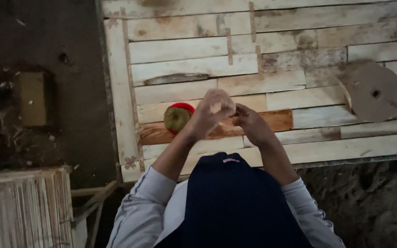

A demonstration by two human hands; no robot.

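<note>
My left hand (212,112) and my right hand (250,123) meet above a panel of joined wooden strips (272,59). Both pinch a small pale piece between their fingertips; it is blurred and I cannot tell what it is. Just left of my left hand a round red-rimmed container with a greenish top (177,117) rests on the panel. A large roll of brown paper tape (374,92) lies on the panel to the right, well apart from my hands.
Short brown tape pieces cross several seams of the panel. A stack of thin wooden strips (24,206) stands at the lower left. A small wooden block (33,98) lies on the dark floor at the left. Dark ground borders the panel's near edge.
</note>
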